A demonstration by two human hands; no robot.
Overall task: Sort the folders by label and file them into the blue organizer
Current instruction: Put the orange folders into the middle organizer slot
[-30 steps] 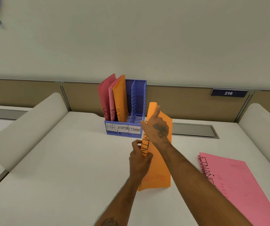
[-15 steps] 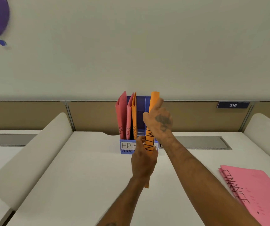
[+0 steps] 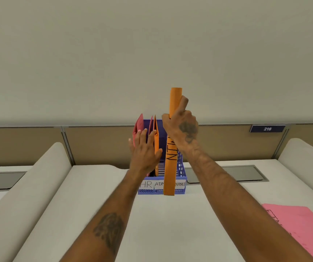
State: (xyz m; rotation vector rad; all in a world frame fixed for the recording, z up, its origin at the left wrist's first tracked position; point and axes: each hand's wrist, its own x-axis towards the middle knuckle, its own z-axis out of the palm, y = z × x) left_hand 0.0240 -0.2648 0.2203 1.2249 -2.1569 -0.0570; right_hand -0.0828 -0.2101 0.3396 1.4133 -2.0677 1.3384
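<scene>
I am gripping an orange folder (image 3: 171,148) upright and edge-on in my right hand (image 3: 182,129), fingers closed around its upper part, thumb on the near side. Its lower end is hanging in front of the blue organizer (image 3: 181,167), covering part of the label strip (image 3: 152,184), where I am reading "HR", "ADM" and "NANCE". Black lettering is running down the folder's edge.

My left hand (image 3: 144,150) is lying open and flat, fingers spread, against the folders already standing in the organizer: two pink folders (image 3: 138,125) toward its left side and another orange folder (image 3: 156,133) just beside them. I am holding nothing in that hand; the palm is only pressing on their sides.

The organizer is standing at the far edge of the worktop (image 3: 170,224), against the tan partition (image 3: 218,140), which is carrying a small plate (image 3: 267,128) marked 216. A loose pink folder (image 3: 303,227) is lying flat near the worktop's right edge, well apart from the organizer.
</scene>
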